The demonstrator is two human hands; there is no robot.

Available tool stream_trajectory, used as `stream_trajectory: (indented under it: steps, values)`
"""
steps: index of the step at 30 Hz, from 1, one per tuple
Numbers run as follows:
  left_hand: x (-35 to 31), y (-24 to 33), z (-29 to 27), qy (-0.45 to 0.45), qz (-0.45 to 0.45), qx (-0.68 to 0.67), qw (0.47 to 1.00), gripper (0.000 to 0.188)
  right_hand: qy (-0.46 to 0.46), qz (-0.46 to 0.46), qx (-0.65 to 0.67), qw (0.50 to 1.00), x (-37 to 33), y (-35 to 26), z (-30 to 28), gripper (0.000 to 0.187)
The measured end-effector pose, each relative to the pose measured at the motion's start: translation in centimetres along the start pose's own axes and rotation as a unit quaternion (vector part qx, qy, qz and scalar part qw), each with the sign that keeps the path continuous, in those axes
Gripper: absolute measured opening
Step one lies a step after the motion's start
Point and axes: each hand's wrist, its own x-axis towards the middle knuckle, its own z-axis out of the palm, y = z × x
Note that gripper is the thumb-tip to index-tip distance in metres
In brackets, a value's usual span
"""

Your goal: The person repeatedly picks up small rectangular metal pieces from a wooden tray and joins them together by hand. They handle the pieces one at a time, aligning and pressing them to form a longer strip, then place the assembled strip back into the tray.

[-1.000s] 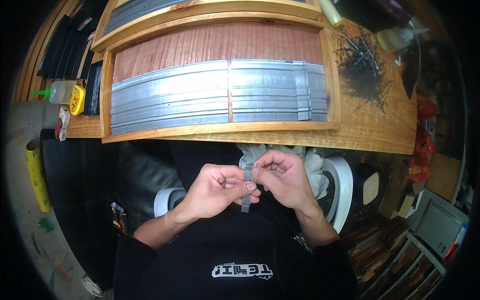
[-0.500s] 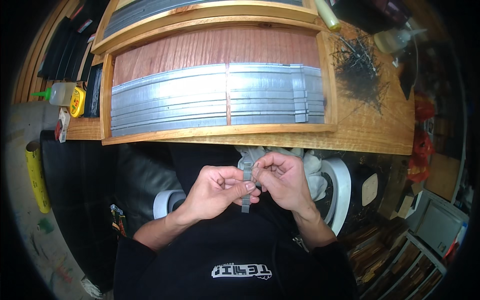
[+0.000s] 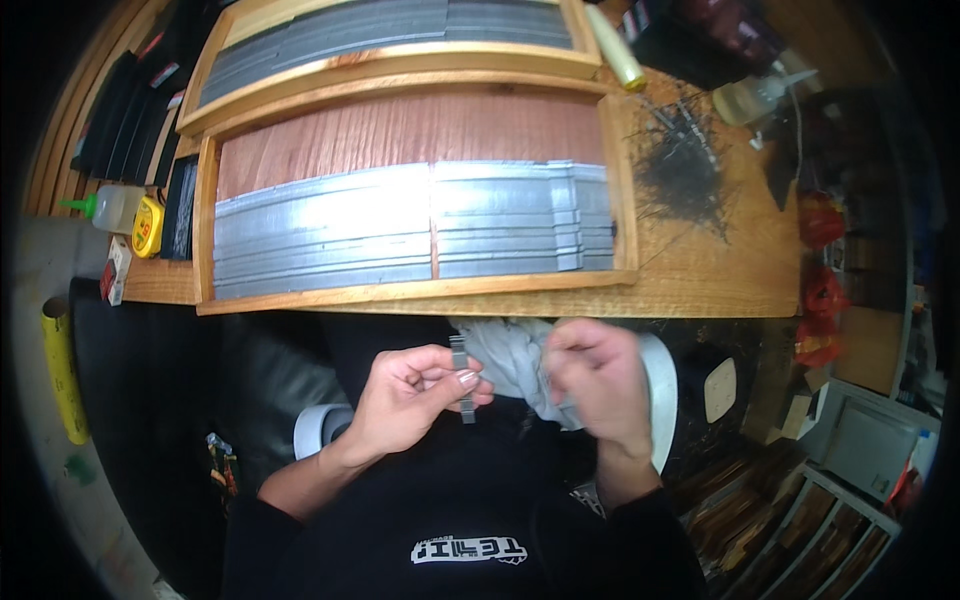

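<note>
A narrow grey segmented strip (image 3: 459, 352), metallic in look, stands upright between the thumb and fingers of my left hand (image 3: 408, 400). Its two ends show above and below the thumb. My right hand (image 3: 603, 385) is lifted to the right of the strip, apart from it. The fingers there are bent and smeared by motion, so whether they hold anything is unclear. Beyond both hands, a shallow wooden tray (image 3: 420, 294) holds rows of grey metal-like strips (image 3: 320, 225) on a reddish wood bottom.
Behind it is a second wooden tray (image 3: 390, 62). A heap of thin dark wire-like pieces (image 3: 682, 160) lies at the right of the table, near a squeeze bottle (image 3: 745, 102). At left are a green-tipped bottle (image 3: 115, 208) and a yellow tape measure (image 3: 148, 226). Grey cloth (image 3: 515, 365) lies by my lap.
My right hand has come away from the strip and moved right. The left hand keeps its hold on the strip. The whole view has shifted a little.
</note>
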Motion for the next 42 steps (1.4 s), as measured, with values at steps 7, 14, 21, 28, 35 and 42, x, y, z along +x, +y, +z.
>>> stream_trajectory:
  steps: [7, 14, 21, 28, 35, 42]
  values:
    - [0.7, 1.1, 0.6, -0.045, 0.010, 0.038, 0.998, 0.014, 0.246, -0.154, -0.060, 0.955, 2.0, -4.9, -9.1, 0.009]
    - [0.9, 1.4, 1.2, -0.064, -0.003, 0.072, 0.995, 0.017, -0.067, -0.062, -0.126, 0.988, 0.8, -0.9, -1.0, 0.005]
    - [0.1, 3.7, 1.1, -0.022, 0.171, 0.348, 0.922, 0.015, -0.104, -0.214, -0.240, 0.941, 1.5, -0.8, 2.3, 0.020]
    - [2.4, 6.3, 1.3, 0.024, 0.479, 0.473, 0.739, 0.024, -0.088, -0.468, -0.280, 0.834, 3.9, -2.8, 3.7, 0.028]
    - [1.1, 6.4, 1.4, -0.015, 0.287, 0.376, 0.881, 0.011, -0.058, -0.304, -0.197, 0.930, 2.6, -2.3, 4.1, 0.019]
    - [0.5, 3.3, -0.3, -0.096, -0.062, 0.100, 0.988, 0.020, -0.097, -0.043, -0.056, 0.993, 1.5, 1.1, 3.3, 0.023]
